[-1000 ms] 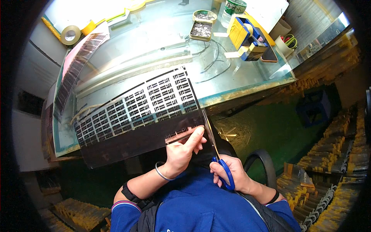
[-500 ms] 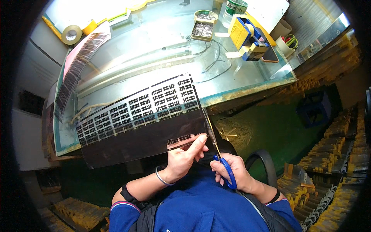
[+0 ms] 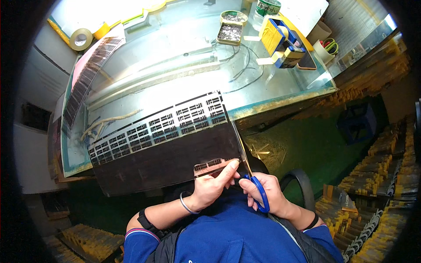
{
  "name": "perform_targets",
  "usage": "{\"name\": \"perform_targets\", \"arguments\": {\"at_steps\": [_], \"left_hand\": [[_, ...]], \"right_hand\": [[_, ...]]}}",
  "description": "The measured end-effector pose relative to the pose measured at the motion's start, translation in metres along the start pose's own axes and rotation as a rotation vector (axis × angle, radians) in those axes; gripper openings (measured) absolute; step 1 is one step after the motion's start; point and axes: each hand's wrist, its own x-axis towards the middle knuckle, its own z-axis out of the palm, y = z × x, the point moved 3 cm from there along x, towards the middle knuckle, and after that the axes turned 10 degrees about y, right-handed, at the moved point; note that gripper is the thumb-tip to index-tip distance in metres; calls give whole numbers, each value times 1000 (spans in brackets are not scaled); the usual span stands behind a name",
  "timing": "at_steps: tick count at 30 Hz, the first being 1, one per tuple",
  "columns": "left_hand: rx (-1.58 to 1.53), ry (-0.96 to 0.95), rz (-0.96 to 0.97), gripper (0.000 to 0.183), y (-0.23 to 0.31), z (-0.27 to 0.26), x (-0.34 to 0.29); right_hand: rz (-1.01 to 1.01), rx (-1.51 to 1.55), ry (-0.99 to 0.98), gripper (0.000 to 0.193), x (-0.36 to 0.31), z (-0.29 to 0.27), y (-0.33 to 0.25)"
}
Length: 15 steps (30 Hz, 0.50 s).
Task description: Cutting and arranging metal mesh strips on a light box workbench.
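A dark, patterned film sheet [image 3: 166,151] slants over the near edge of the glass-topped table. Light shines through its far part, where rows of small rectangular patterns show. My left hand [image 3: 209,189] pinches the sheet's near right corner between thumb and fingers. Blue-handled scissors [image 3: 265,202] are gripped in my right hand [image 3: 272,193]. Their blades point away from me and lie along the sheet's right edge, close to my left fingertips. Whether the blades are parted is hard to make out.
On the glass table [image 3: 166,79] stand a blue and yellow tape dispenser [image 3: 280,41], an open tin of small metal bits [image 3: 230,33] and tape rolls [image 3: 81,39]. Another patterned strip [image 3: 90,72] lies at the left. A cup with scissors [image 3: 324,50] stands at the far right.
The film sheet has shifted slightly toward me and to the right, and my left hand has moved with it. My right hand and the scissors have barely moved.
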Motion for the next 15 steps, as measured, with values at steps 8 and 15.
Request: {"name": "perform_targets", "arguments": {"at_steps": [8,15], "left_hand": [[91,-77,8,19,-3,1,-8],[48,-121,49,18,-10,2,-10]], "right_hand": [[-2,66,8,32,3,0,-1],[-13,127,-4,33,5,0,-4]]}}
